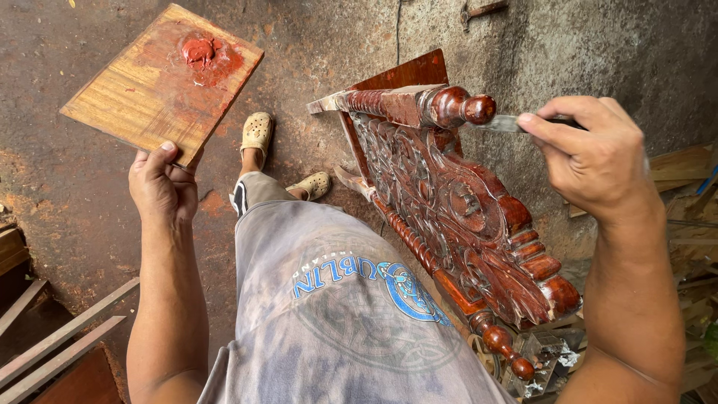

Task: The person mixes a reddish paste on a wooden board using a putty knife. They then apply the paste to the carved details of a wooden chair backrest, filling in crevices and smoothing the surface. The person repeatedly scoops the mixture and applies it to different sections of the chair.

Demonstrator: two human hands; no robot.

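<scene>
At the far left, wooden slats (56, 340) lie on the stained floor (67, 179). Above them the left hand (161, 187) is closed on the near edge of a flat board (146, 82), thumb on top and fingers underneath, holding it up and tilted over the floor. On the board's far part sits a lump of red putty (198, 51) in a smeared red patch; the rest of the board is bare pale wood. Below and to the right of the board, the person's two feet in pale clogs (258, 133) stand on the floor, and a grey printed shirt (336, 314) fills the lower middle. Right of the feet, a carved panel (456, 202) of dark red wood stands on its edge, with scrollwork on its face, a turned rail along the near side and a round knob (467, 107) at its top corner. Just right of that knob, the tip of a putty knife (502, 123) is touching or nearly touching it; I cannot tell which. The right hand (591, 161) is clamped on the knife's handle, forefinger stretched along the blade. At the far right lie pale wood offcuts (684, 168).
</scene>
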